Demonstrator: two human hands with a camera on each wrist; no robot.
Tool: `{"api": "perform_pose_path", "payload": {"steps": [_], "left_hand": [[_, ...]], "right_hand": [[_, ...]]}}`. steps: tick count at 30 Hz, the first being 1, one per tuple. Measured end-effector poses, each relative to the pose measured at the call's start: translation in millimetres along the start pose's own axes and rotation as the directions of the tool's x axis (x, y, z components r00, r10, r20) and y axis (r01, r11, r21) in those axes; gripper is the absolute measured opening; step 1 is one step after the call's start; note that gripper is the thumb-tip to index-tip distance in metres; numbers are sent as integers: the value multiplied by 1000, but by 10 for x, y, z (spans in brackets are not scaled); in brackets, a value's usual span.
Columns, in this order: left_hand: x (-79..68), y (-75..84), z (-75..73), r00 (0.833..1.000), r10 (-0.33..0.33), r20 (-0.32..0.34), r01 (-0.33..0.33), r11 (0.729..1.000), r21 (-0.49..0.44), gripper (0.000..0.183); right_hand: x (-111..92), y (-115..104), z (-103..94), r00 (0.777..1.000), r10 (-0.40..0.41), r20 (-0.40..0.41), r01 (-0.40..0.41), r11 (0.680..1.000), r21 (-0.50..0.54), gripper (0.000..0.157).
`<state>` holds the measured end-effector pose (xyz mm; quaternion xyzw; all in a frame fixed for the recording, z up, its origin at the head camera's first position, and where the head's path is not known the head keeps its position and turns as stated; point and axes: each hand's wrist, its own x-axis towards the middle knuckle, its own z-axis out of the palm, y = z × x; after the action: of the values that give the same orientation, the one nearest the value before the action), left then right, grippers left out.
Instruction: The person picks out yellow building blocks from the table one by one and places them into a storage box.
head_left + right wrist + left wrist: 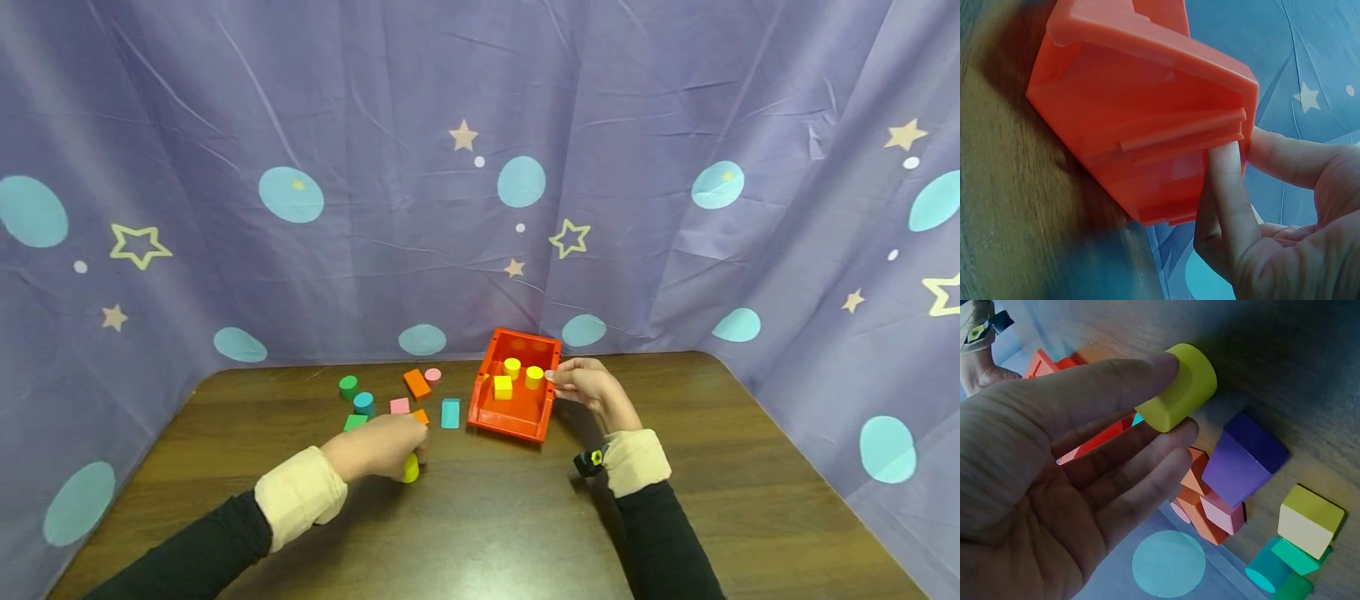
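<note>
My left hand pinches a yellow cylinder block between thumb and fingers, left of centre and in front of the loose blocks. At the back of the table, my right hand holds the right side wall of a red plastic bin. Its thumb and fingers grip the wall near the rim, as the right wrist view shows. Inside the bin are two yellow cylinders, one farther back and one to the right, plus a yellow cube.
Left of the bin lie a light blue block, an orange block, pink pieces, a green cylinder and a blue cylinder. The left wrist view adds a purple block and a yellow block. A curtain hangs behind the table.
</note>
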<state>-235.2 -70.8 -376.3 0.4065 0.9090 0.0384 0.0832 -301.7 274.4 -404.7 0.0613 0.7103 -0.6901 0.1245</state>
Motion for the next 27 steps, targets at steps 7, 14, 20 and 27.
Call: {"api": "perform_pose_path", "payload": {"steps": [7, 14, 20, 27], "left_hand": [[26, 26, 69, 996, 68, -54, -69, 997, -27, 18], [33, 31, 95, 987, 123, -102, -126, 992, -20, 22], [45, 36, 106, 991, 97, -93, -98, 995, -5, 26], [56, 107, 72, 989, 97, -108, -93, 995, 39, 28]], "right_hand": [[1, 19, -18, 1000, -4, -9, 4, 1000, -17, 12], [10, 23, -5, 1000, 1, -14, -1, 1000, -20, 13], [4, 19, 11, 1000, -2, -9, 2, 1000, -1, 13], [23, 10, 3, 1000, -1, -11, 1, 1000, 18, 12]]}}
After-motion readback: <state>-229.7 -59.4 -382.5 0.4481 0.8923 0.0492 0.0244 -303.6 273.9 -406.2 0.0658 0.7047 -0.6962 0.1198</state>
